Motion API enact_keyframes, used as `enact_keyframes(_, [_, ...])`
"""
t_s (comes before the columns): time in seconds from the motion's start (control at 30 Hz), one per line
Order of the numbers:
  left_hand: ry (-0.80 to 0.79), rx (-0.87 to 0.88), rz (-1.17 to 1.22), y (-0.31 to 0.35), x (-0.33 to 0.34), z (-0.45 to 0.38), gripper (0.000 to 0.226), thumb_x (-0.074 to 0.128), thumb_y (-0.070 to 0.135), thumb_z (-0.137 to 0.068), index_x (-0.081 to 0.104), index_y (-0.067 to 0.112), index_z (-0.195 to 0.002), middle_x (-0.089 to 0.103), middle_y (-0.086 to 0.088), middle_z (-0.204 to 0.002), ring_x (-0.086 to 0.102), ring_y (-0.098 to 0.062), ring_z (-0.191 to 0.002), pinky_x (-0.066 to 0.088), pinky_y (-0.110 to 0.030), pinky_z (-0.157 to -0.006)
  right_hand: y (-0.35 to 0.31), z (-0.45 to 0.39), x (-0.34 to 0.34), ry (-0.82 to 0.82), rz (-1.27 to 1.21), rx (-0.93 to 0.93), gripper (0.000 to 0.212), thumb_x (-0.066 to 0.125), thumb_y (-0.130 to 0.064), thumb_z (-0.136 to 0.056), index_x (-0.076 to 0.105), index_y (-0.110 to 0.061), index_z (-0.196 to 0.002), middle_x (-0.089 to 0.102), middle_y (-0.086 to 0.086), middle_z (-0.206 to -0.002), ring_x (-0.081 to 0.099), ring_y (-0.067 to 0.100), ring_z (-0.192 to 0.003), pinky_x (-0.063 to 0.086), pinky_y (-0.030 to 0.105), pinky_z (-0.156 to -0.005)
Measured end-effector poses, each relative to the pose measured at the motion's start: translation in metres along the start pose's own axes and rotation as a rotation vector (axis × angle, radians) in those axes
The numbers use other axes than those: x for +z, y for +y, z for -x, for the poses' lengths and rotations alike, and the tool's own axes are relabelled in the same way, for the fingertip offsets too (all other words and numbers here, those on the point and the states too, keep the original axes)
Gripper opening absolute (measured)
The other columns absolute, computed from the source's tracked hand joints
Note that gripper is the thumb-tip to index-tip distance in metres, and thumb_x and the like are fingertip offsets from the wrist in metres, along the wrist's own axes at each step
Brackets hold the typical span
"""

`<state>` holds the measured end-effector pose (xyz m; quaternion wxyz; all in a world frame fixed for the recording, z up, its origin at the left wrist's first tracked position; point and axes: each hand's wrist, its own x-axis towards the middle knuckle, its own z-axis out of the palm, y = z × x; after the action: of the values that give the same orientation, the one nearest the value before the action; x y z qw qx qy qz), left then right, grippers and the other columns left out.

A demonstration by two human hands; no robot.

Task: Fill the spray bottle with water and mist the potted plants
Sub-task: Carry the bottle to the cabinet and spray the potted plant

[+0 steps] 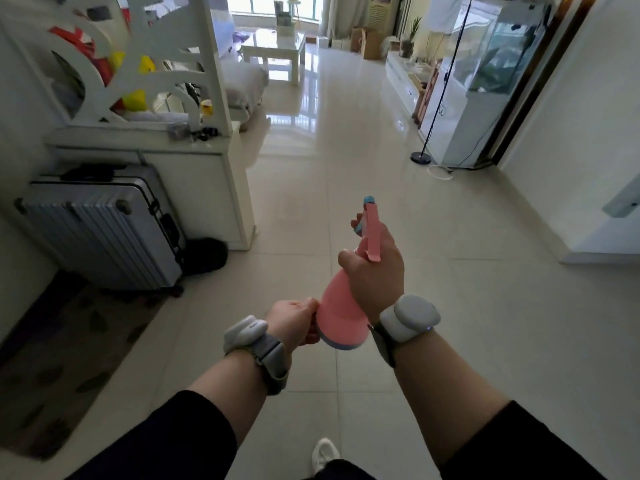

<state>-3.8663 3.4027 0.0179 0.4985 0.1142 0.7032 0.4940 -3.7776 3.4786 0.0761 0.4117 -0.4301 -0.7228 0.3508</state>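
Both hands grip the bottle [341,308], right hand [375,268] wrapping its neck, left hand [294,320] pinching its base; misting likely awaits reaching the far plant [410,38].

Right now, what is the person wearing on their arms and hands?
Both hands are bare, no gloves. The left hand has a white rounded device strapped at the wrist on a grey band. The right hand has a similar, bigger-looking white rounded device on a grey strap, with a small blue light at its edge. Dark sleeves are pushed up both forearms.

One spray bottle [341,308], two wrist devices [410,317], one suitcase [100,230], one potted plant [408,38].
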Motion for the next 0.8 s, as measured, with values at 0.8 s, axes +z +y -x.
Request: enact_keyframes(0.8, [0.002,0.024,-0.028,0.275,-0.001,-0.366,0.019,0.05,0.011,-0.092,0.063,0.0,-0.082,0.057,-0.019,-0.083,0.052,-0.028,-0.073,0.05,-0.024,-0.053,0.05,-0.414,0.178,0.039,0.021,0.01,0.044,0.061,0.001,-0.075,0.053,-0.006,-0.117,0.053,-0.006,-0.086,0.049,0.0,-0.071,0.033,-0.003,-0.064])
